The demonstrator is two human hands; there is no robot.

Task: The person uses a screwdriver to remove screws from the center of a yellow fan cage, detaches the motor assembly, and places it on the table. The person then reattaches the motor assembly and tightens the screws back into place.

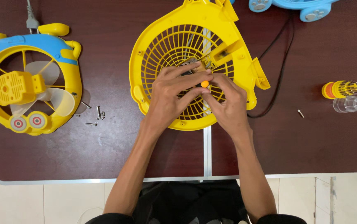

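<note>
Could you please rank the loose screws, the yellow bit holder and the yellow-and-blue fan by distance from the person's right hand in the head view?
From the right hand:
1. Yellow bit holder, to the right on the table.
2. Loose screws, left, beyond the left hand.
3. Yellow-and-blue fan, at the far left edge.

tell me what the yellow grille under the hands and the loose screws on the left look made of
Yellow grille: apparently moulded plastic, evenly coloured with a soft sheen and thin ribs cast in one piece. Loose screws: probably metal, small, grey and slightly glinting against the dark tabletop, though too small to be sure.
</note>
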